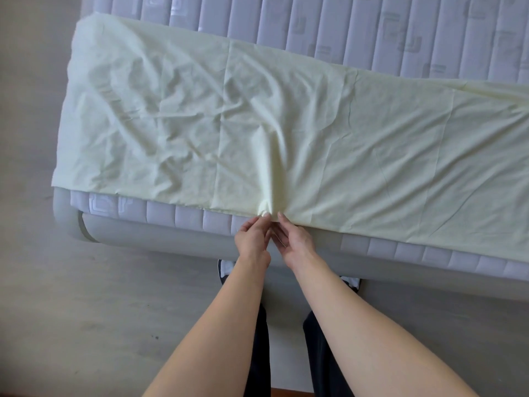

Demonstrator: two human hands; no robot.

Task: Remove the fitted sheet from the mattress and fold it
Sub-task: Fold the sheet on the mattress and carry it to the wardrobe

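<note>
Both hands (272, 239) pinching sheet (257, 124) edge

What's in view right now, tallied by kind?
Sheet, pale yellow, off and laid flat: 1
Mattress, quilted white: 1
Bed frame, grey: 1
Hands, left hand and right hand, pinching the sheet's near edge: 2
Shoes: 2
Total: 7

Left hand (253, 237) and right hand (294, 242) pinched, touching.
</note>
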